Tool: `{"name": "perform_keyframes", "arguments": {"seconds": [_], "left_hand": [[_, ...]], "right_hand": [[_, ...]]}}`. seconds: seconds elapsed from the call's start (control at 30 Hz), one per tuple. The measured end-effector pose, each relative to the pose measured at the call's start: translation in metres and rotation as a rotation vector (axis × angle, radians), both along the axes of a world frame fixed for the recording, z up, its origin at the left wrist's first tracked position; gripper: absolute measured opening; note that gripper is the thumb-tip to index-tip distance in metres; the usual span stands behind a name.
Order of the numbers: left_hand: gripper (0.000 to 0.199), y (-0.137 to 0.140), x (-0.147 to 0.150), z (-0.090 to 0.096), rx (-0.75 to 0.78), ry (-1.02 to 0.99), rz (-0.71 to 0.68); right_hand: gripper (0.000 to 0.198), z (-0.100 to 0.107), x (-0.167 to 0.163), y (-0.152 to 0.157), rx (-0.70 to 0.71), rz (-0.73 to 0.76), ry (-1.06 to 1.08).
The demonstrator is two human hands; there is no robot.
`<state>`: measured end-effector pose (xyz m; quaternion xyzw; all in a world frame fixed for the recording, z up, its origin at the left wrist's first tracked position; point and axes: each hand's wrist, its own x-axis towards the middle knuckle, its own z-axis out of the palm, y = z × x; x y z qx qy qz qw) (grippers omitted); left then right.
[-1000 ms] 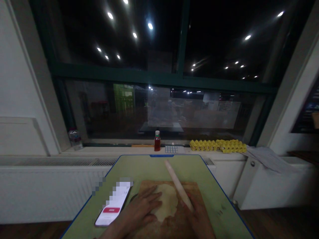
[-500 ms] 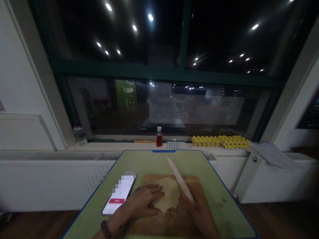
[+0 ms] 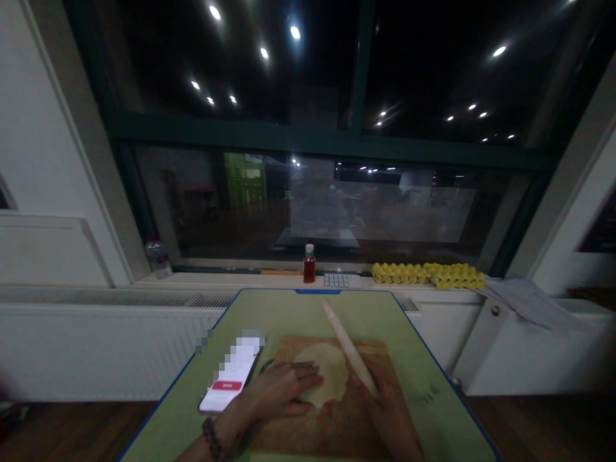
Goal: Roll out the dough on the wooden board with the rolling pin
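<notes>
A flat, pale round of dough (image 3: 331, 372) lies on a wooden cutting board (image 3: 308, 436). My left hand (image 3: 283, 388) rests on the dough's left side, fingers stretched out across it; a beaded bracelet (image 3: 210, 439) circles that wrist. On the right, my right hand (image 3: 385, 401) is wrapped round the near end of a wooden rolling pin (image 3: 347, 343). The pin slants up and left, over the board's right part, its far end reaching past the board's back edge. It lies along the dough's right edge; whether it touches the dough I cannot tell.
The board sits on a green table (image 3: 269, 308) with a blue rim. A lit phone (image 3: 233, 375) lies left of my left hand. Along the windowsill stand a small red-brown bottle (image 3: 309, 266), a clear bottle (image 3: 158, 260) and yellow egg trays (image 3: 426, 274). Radiators (image 3: 110, 350) flank the table.
My left hand has shifted slightly to the right over the dough. The right hand and rolling pin have hardly moved; the whole view has shifted a little.
</notes>
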<state>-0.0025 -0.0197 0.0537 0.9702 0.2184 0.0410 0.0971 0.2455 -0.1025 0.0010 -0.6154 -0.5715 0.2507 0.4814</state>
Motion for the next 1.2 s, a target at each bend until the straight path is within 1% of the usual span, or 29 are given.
{"name": "perform_keyframes", "arguments": {"seconds": [0.1, 0.2, 0.37, 0.47, 0.6, 0.77, 0.87, 0.93, 1.0, 1.07, 1.2], "left_hand": [[0.049, -0.001, 0.0, -0.003, 0.027, -0.013, -0.014], [0.045, -0.001, 0.0, -0.01, 0.041, -0.034, -0.007], [0.044, -0.001, 0.004, -0.02, 0.041, -0.056, 0.06], [0.043, -0.001, 0.004, -0.019, 0.016, -0.057, 0.046], [0.052, -0.002, 0.002, -0.015, 0.009, -0.072, -0.005], [0.039, -0.004, 0.007, -0.015, 0.011, -0.071, 0.04], [0.04, -0.005, 0.008, -0.015, 0.038, -0.115, 0.042], [0.047, -0.003, 0.007, -0.017, 0.077, -0.13, 0.076], [0.052, 0.0, 0.006, -0.021, 0.102, -0.148, 0.142], [0.049, 0.003, 0.006, -0.027, 0.106, -0.153, 0.19], [0.04, 0.008, 0.013, -0.035, 0.094, -0.1, 0.212]], "right_hand": [[0.042, 0.0, 0.0, 0.0, -0.025, 0.023, 0.001], [0.044, -0.002, 0.0, 0.001, -0.043, 0.013, 0.007], [0.041, -0.006, 0.0, 0.003, 0.023, 0.006, 0.031], [0.042, -0.007, 0.0, 0.003, 0.026, 0.009, 0.064], [0.041, -0.008, 0.0, 0.003, 0.045, 0.023, 0.085], [0.04, -0.009, 0.0, 0.004, -0.01, 0.032, 0.06], [0.042, -0.007, -0.001, 0.003, -0.017, 0.04, 0.059], [0.043, -0.006, -0.002, 0.003, -0.013, 0.057, 0.059], [0.043, -0.006, -0.002, 0.003, -0.02, 0.062, 0.061], [0.044, -0.008, -0.001, 0.004, -0.037, 0.067, 0.066], [0.045, -0.012, 0.001, 0.006, -0.072, 0.077, 0.077]]}}
